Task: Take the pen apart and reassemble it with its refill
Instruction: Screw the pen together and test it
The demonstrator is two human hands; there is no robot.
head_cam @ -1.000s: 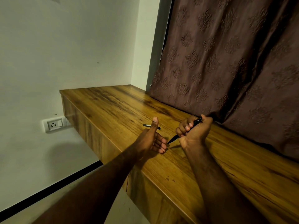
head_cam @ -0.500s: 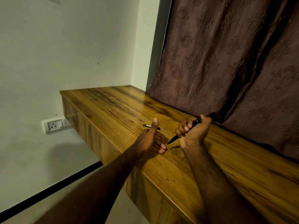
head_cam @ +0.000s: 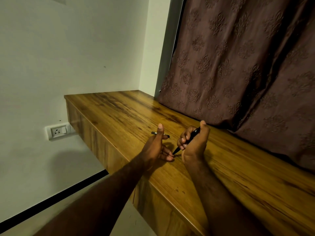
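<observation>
Pen (head_cam: 176,150) likely light, stiff, slick; right hand (head_cam: 194,145) curled round it; left hand (head_cam: 154,148) loose, empty; pinch near tip.

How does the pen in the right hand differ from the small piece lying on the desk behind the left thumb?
The black pen is gripped in the right hand, tilted tip-down; the small piece lies flat on the wooden desk, unheld. The black pen looks all black; the small piece has a pale left end. Both are slim and partly hidden by a hand.
</observation>
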